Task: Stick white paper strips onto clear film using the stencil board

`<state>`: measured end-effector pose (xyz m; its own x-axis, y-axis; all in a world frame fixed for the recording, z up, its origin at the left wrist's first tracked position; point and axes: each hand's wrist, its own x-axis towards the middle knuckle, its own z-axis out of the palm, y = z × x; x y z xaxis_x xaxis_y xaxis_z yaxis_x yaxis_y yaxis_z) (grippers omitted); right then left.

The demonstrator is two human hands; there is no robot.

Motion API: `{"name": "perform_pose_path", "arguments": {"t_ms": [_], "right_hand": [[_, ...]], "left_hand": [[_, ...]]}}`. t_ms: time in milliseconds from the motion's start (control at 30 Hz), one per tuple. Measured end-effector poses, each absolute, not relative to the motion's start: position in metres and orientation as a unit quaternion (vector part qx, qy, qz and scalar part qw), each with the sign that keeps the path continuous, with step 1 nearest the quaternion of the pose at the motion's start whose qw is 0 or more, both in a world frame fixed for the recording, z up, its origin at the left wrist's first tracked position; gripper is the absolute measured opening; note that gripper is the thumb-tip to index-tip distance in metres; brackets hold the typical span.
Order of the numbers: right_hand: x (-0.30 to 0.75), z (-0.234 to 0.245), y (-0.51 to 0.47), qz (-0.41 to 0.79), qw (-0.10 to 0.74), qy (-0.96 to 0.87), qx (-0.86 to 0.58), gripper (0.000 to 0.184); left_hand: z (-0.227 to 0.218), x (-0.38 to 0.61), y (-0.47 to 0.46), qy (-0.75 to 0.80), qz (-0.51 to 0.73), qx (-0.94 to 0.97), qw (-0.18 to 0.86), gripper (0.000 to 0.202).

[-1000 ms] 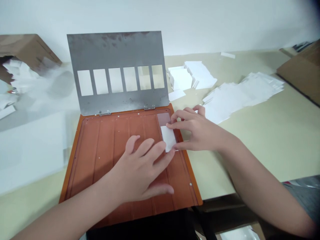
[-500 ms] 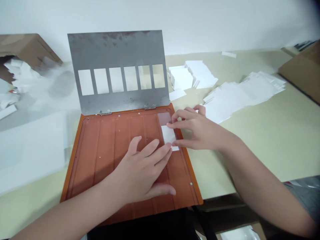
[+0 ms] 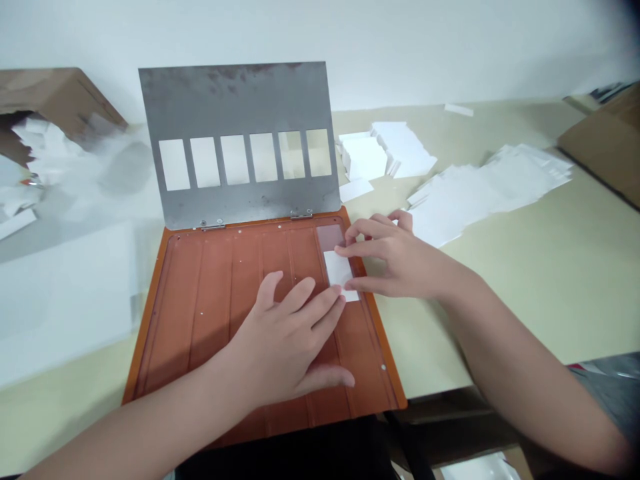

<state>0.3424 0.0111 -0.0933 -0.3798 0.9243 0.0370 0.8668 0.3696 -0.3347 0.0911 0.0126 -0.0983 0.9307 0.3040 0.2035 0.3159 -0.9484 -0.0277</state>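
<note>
One white card (image 3: 338, 267) was held flat on the orange board (image 3: 215, 293) by the right hand (image 3: 403, 259) and touched by the splayed left hand (image 3: 287, 343); probably super light, bendable, best gripped edgewise.

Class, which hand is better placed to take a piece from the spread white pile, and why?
Probably the right hand: it is at the white card, close to the spread white pile. The left hand is over the orange board, farther from that pile.

Bright, diffuse light casts a soft shadow on the orange board (image 3: 215, 300); the upper-right corner darkens.
</note>
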Motion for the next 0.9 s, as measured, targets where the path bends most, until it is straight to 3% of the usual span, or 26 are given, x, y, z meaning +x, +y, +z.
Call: {"name": "perform_pose_path", "arguments": {"t_ms": [900], "right_hand": [[0.3447, -0.0949, 0.0119, 0.12, 0.109, -0.825, -0.541, 0.034]], "left_hand": [[-0.1028, 0.09, 0.0125, -0.153, -0.12, -0.981, 0.022, 0.069]]}}
